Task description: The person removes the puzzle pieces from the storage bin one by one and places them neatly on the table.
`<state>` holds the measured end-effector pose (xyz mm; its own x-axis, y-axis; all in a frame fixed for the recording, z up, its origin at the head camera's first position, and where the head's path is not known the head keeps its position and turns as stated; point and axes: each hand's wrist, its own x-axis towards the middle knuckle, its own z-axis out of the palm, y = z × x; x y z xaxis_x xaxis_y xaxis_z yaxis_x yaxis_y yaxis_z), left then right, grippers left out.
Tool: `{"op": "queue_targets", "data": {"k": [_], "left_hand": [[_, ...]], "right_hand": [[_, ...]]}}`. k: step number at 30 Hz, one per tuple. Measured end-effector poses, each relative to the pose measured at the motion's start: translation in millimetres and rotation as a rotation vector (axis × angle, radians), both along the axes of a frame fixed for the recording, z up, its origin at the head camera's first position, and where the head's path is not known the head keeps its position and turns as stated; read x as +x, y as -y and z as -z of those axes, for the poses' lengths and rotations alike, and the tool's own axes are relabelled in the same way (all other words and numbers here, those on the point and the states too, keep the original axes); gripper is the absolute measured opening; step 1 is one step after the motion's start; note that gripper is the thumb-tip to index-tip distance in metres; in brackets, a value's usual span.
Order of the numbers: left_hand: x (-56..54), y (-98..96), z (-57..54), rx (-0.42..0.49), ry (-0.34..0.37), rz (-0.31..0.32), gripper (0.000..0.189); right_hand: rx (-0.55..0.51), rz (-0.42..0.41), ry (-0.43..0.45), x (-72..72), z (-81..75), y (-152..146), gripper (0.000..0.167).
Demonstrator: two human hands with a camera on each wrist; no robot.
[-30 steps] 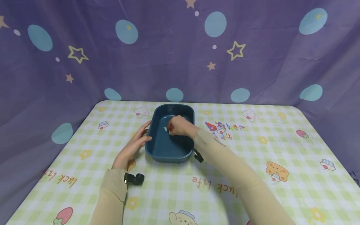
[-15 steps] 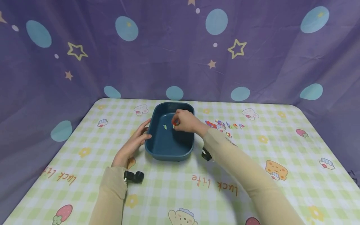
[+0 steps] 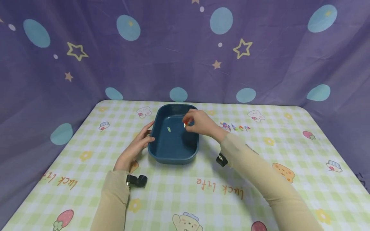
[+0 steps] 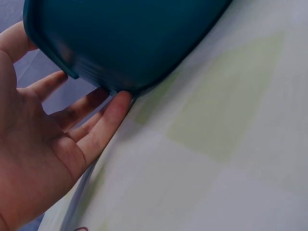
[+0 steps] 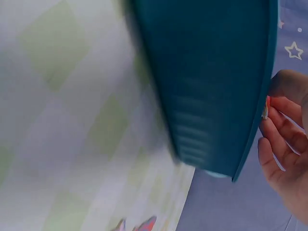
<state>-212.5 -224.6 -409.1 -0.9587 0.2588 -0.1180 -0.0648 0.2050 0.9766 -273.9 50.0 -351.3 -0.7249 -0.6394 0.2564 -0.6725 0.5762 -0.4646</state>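
A dark teal plastic bin (image 3: 173, 150) stands on the checked tablecloth, its corners rounded. My left hand (image 3: 137, 146) grips its left wall, thumb over the rim; in the left wrist view the fingertips (image 4: 124, 98) press against the outer side. Between thumb and fingers, my right hand (image 3: 200, 122) pinches a small red-orange piece with a pale part (image 3: 186, 124), above the bin's right side. That same shiny piece (image 5: 266, 107) shows in the right wrist view, too small to name its kind. One pale green-and-white piece (image 3: 169, 129) lies on the bin's floor.
Several small shiny coloured pieces (image 3: 238, 128) lie on the cloth right of the bin, some hidden behind my right hand and wrist. The table's far edge meets a purple curtain (image 3: 179, 48). Black wrist cameras (image 3: 137, 181) jut from both sleeves.
My right hand has lifted from deep inside the bin and moved right to its right rim, still pinching the red-orange piece. The left hand stays on the bin.
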Motion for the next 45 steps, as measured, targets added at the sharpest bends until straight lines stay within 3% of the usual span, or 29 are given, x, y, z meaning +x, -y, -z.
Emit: {"op": "queue_targets", "data": {"k": [19, 25, 45], "left_hand": [[0.9, 0.6, 0.1, -0.007, -0.009, -0.001, 0.066], [0.2, 0.2, 0.9, -0.005, 0.002, -0.005, 0.066], [0.2, -0.9, 0.2, -0.006, 0.013, -0.003, 0.066]], "right_hand": [[-0.052, 0.119, -0.013, 8.3, 10.2, -62.1, 0.019], [-0.013, 0.168, -0.024, 10.6, 16.4, -82.1, 0.019], [0.062, 0.289, 0.069, 15.2, 32.3, -144.4, 0.026]]}}
